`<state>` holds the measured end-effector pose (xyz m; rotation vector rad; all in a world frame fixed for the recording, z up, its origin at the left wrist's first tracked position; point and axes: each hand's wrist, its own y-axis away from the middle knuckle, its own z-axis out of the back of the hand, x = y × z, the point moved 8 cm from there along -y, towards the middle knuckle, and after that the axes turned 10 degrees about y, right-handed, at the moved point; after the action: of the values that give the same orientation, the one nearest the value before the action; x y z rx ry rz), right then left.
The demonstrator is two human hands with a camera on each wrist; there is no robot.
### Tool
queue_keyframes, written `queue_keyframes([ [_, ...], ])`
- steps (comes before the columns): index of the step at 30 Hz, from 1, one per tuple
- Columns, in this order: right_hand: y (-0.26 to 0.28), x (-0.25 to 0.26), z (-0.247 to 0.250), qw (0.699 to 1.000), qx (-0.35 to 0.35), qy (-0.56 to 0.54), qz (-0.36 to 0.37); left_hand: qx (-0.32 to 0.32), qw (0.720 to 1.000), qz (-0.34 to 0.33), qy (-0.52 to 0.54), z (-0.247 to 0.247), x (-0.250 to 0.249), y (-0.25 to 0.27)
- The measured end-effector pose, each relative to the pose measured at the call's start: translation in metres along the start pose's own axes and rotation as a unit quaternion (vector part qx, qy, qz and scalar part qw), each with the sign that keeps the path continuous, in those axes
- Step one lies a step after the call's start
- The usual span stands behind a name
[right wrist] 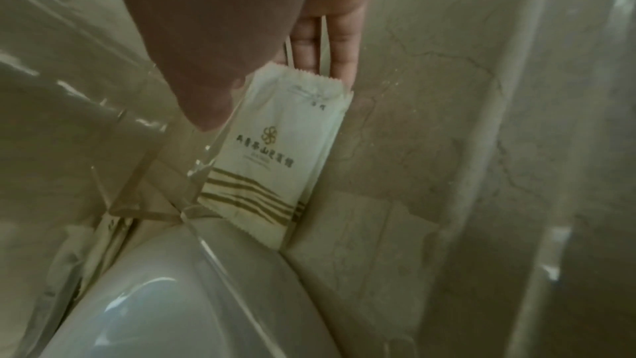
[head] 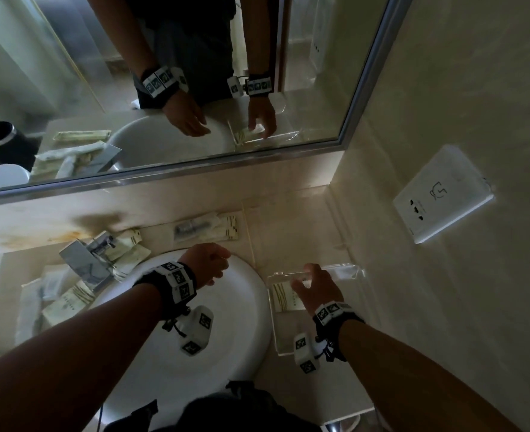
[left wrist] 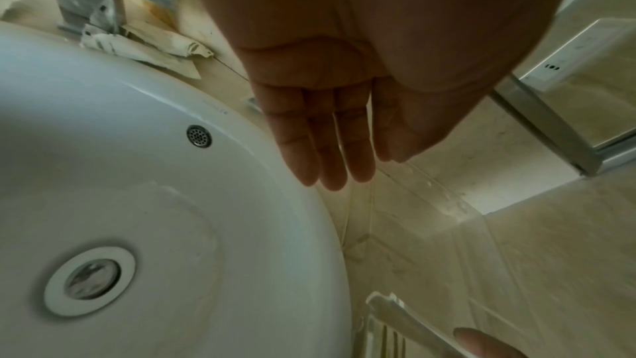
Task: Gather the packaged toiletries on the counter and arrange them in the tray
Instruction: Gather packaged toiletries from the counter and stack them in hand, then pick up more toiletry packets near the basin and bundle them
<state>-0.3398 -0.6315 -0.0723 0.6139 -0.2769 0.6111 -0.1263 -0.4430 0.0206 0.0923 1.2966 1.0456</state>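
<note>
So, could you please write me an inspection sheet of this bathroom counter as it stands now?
Surface: beige stone counter around a white basin.
Job's things: clear tray right of the basin, one striped packet inside; more packets piled left of the basin, another by the back wall.
Clutter: nothing seen beyond the loose packets.
Grippers: left hand over the basin's far rim, fingers straight, holding nothing; right hand in the tray, fingers straight and touching the packet.
Cables: nothing seen.
Surroundings: tap, mirror, wall socket.
</note>
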Motion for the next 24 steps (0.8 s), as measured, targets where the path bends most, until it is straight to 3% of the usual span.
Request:
queue_keyframes([
  [4,0.012,-0.006,0.007,0.996,-0.042,0.083,0.000,-0.006,1.000,0.000,0.007,-0.001,0.003,0.005],
  [7,0.023,0.001,0.013,0.985,-0.088,0.137,0.050,-0.007,1.000,-0.003,0.004,-0.002,0.004,0.012],
  [13,0.039,0.022,-0.020,0.959,0.015,0.243,0.146,-0.013,1.000,-0.011,-0.004,-0.002,0.004,0.023],
  [21,0.036,0.036,-0.026,0.956,0.057,0.256,0.135,-0.027,1.000,-0.007,0.002,0.011,0.015,0.025],
  [24,0.033,0.057,-0.009,0.955,0.008,0.254,0.154,-0.036,0.999,0.001,0.003,0.017,0.021,0.021],
])
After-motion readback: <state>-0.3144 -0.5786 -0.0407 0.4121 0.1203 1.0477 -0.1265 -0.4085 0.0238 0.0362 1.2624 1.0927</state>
